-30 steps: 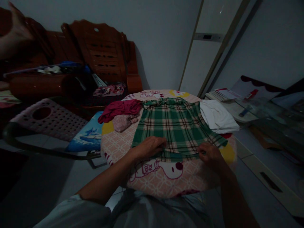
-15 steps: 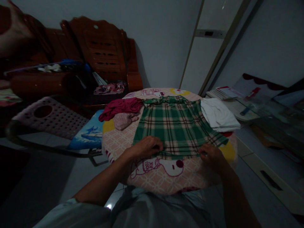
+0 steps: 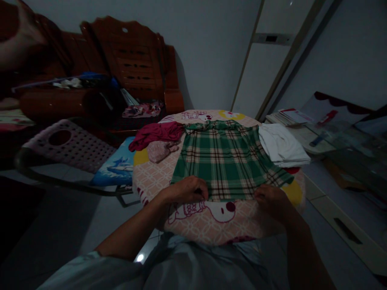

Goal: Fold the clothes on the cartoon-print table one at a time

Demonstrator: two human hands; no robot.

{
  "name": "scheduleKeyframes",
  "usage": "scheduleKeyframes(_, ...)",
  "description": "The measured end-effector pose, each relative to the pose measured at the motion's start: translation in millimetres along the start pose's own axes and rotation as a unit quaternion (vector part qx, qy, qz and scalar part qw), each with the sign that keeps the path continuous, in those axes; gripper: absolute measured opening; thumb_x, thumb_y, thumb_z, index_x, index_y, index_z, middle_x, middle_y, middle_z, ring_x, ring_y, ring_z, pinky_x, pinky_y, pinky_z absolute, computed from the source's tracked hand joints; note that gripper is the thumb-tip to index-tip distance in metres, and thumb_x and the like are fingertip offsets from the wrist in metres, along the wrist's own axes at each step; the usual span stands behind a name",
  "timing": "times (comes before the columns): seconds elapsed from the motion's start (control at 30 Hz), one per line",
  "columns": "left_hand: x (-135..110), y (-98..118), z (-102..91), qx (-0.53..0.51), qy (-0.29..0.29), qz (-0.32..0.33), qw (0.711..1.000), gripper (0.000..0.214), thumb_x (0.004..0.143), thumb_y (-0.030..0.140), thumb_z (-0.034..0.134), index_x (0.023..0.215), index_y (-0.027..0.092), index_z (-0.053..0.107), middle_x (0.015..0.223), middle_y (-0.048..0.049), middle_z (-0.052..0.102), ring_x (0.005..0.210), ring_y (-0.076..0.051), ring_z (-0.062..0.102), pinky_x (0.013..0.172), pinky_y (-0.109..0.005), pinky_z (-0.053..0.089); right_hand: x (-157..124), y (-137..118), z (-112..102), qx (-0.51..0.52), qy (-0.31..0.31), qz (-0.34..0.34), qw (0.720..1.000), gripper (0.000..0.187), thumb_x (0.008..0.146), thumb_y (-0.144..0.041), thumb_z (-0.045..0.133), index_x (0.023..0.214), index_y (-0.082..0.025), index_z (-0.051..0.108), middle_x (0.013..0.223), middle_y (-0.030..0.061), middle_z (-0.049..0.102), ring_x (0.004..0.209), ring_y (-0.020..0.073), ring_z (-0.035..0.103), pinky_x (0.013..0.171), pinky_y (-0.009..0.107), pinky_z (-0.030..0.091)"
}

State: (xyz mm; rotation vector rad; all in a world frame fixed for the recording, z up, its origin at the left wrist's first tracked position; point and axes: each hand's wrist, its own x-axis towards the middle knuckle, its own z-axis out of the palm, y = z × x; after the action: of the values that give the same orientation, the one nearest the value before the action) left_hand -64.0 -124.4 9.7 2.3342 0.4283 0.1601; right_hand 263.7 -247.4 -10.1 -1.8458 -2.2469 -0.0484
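A green plaid skirt (image 3: 223, 161) with a gathered waistband lies spread on the round, cloth-covered table (image 3: 205, 231), its waist at the far side. The fingers of my left hand (image 3: 190, 189) pinch the near hem left of its middle. Farther right along that hem, my right hand (image 3: 270, 199) is closed on the edge too. Left of the skirt sit a crumpled crimson cloth (image 3: 157, 135) and a small pinkish bundle (image 3: 159, 151). Folded white cloth (image 3: 282, 145) rests against the skirt's right side.
A chair with a woven pink back (image 3: 72, 143) and a blue cushion (image 3: 116, 163) stands at the left. Behind it is a carved wooden sofa (image 3: 130, 64). Another person's blurred limb (image 3: 22, 44) shows at the upper left. Right of the table is a glass-topped stand (image 3: 353, 149).
The view has shifted slightly, so everything sits a little farther right. Both hands stay at the skirt's near hem, with hardly any movement.
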Motion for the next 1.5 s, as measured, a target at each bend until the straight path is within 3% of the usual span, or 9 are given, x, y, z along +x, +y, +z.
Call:
scheduleKeyframes(0.07,-4.3,-2.5,-6.2,-0.031,0.038,-0.018,0.999,0.014,0.085,0.017,0.061,0.090,0.018,0.074,0.090,-0.0032,0.070,0.079,-0.013,0.064,0.071,-0.020,0.046,7.6,-10.1,-3.9,0.025,0.018,-0.004,1.000,0.020,0.084,-0.017,0.051,0.068,-0.019,0.063,0.068,0.0044,0.063,0.063,0.0151,0.053,0.061,0.028,0.034)
scheduleKeyframes(0.17,-14.3,-12.0,-20.6,-0.027,0.154,-0.091,0.984,0.017,0.088,0.023,0.057,0.092,0.016,0.072,0.087,-0.0034,0.071,0.079,-0.014,0.064,0.070,-0.021,0.045,23.0,-37.3,-4.3,0.095,0.038,-0.032,0.994,0.019,0.089,-0.020,0.051,0.076,-0.019,0.064,0.075,0.0050,0.064,0.071,0.0164,0.057,0.066,0.028,0.038)
scheduleKeyframes(0.33,-40.5,-35.5,-36.6,0.099,0.264,-0.251,0.926,0.013,0.082,0.021,0.061,0.090,0.014,0.069,0.082,-0.0039,0.071,0.074,-0.017,0.064,0.067,-0.024,0.043,39.6,-79.2,14.9,0.114,-0.028,-0.109,0.987,0.017,0.090,-0.014,0.052,0.085,-0.020,0.068,0.086,0.0063,0.065,0.085,0.0195,0.058,0.077,0.031,0.041)
scheduleKeyframes(0.47,-59.6,-45.0,-34.0,0.130,0.248,-0.314,0.907,0.021,0.083,0.027,0.063,0.099,0.015,0.065,0.078,-0.0035,0.070,0.072,-0.018,0.064,0.064,-0.026,0.041,42.3,-83.9,30.5,0.073,-0.051,-0.120,0.989,0.020,0.090,-0.013,0.049,0.078,-0.018,0.065,0.081,0.0061,0.060,0.083,0.0200,0.055,0.075,0.031,0.040)
scheduleKeyframes(0.8,-64.9,-44.1,-18.3,0.103,0.226,-0.283,0.927,0.035,0.080,0.017,0.062,0.114,0.018,0.055,0.075,0.0016,0.067,0.072,-0.017,0.063,0.066,-0.026,0.041,40.8,-83.4,32.6,0.093,-0.003,-0.135,0.986,0.019,0.088,-0.012,0.046,0.076,-0.019,0.059,0.078,0.0053,0.057,0.079,0.0194,0.052,0.074,0.031,0.039)
scheduleKeyframes(1.03,-69.4,-42.3,-27.9,0.134,0.178,-0.297,0.928,0.027,0.076,0.019,0.067,0.103,0.020,0.064,0.084,-0.0005,0.069,0.076,-0.017,0.064,0.066,-0.025,0.042,48.0,-88.7,19.4,0.099,-0.089,-0.132,0.982,0.015,0.086,-0.014,0.052,0.075,-0.019,0.060,0.077,0.0036,0.062,0.077,0.0175,0.057,0.069,0.029,0.038)
scheduleKeyframes(1.23,-21.1,-43.6,-75.7,0.198,0.220,-0.241,0.924,0.023,0.086,0.026,0.060,0.104,0.014,0.068,0.095,-0.0082,0.072,0.085,-0.020,0.066,0.074,-0.026,0.046,100.8,-102.0,-4.5,0.098,-0.096,-0.105,0.985,0.016,0.093,-0.022,0.052,0.091,-0.019,0.068,0.085,0.0045,0.072,0.078,0.0177,0.065,0.069,0.027,0.040)
scheduleKeyframes(1.37,41.7,-64.4,-103.5,0.252,0.191,-0.210,0.925,0.023,0.086,0.019,0.055,0.101,0.013,0.071,0.103,-0.0107,0.072,0.098,-0.024,0.066,0.087,-0.030,0.047,135.9,-106.4,19.6,0.071,-0.098,-0.103,0.987,0.026,0.094,-0.026,0.053,0.114,-0.021,0.068,0.096,0.0083,0.075,0.089,0.0220,0.070,0.075,0.030,0.045)
scheduleKeyframes(1.5,90.9,-100.6,-117.5,0.249,0.200,-0.237,0.917,0.030,0.085,0.012,0.051,0.109,0.014,0.069,0.114,-0.0131,0.069,0.108,-0.024,0.063,0.096,-0.032,0.046,142.5,-108.0,54.5,0.074,-0.089,-0.075,0.991,0.029,0.095,-0.030,0.051,0.117,-0.023,0.067,0.098,0.0073,0.076,0.089,0.0217,0.071,0.077,0.031,0.048)
